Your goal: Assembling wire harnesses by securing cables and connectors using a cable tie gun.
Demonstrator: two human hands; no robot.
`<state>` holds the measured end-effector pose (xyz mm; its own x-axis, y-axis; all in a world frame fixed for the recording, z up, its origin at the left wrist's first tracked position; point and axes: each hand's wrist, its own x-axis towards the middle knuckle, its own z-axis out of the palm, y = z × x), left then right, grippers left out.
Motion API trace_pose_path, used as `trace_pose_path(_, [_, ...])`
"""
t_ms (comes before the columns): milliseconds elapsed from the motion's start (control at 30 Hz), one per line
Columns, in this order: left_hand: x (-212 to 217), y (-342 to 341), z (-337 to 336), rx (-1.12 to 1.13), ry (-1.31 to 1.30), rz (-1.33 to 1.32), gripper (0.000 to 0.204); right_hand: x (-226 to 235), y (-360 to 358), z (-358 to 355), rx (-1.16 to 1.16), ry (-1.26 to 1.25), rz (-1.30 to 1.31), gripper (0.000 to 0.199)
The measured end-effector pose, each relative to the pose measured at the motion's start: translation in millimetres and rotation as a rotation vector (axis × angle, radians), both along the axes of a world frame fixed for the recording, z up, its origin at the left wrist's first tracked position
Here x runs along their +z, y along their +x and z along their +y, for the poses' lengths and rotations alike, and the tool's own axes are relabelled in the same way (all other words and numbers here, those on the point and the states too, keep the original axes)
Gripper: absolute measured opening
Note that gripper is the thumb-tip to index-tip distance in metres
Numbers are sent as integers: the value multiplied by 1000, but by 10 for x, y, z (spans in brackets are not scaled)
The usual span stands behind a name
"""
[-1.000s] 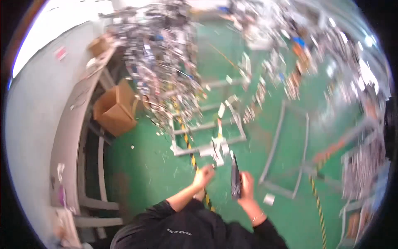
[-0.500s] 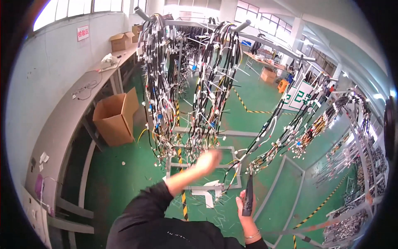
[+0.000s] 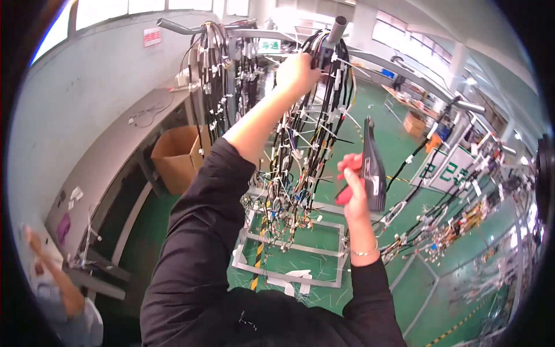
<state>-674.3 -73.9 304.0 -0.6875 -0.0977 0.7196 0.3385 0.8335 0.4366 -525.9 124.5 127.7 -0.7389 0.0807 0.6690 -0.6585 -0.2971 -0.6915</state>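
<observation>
My left hand reaches up to the top of a hanging wire harness bundle, just below the tube end it hangs from. Its fingers close round some of the black wires, partly hidden behind the hand. Thin white cable ties stick out sideways along the bundle. Lower and to the right, my right hand grips a black cable tie gun with a red trigger. The gun's tapered nose points upward, apart from the wires.
Another harness bundle hangs to the left, and more wires hang at right. A metal frame stands below. An open carton is beside the long bench. Another person's arm shows at lower left.
My left hand has risen from the bundle's lower part to its top. My right hand has lifted the cable tie gun up and away from the right-hand wires. The view has shifted.
</observation>
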Motion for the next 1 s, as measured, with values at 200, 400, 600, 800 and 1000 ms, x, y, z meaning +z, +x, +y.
trace_pose_path(200, [52,261,-427,-920,495,-307,18,538,-844,183,187,39,106,31])
trace_pose_path(400, [922,641,-337,-472,407,190,22,1268,-1107,70,281,18,231,27])
trace_pose_path(600, [973,998,-88,-618,541,119,16,1817,-1319,158,437,-119,281,27])
trace_pose_path(800, [1088,857,-336,-290,158,190,36,1859,-1807,-144,520,-112,-53,23])
trace_pose_path(1000, [1434,1014,-37,-296,300,601,30,2100,-1342,-104,523,-78,190,20])
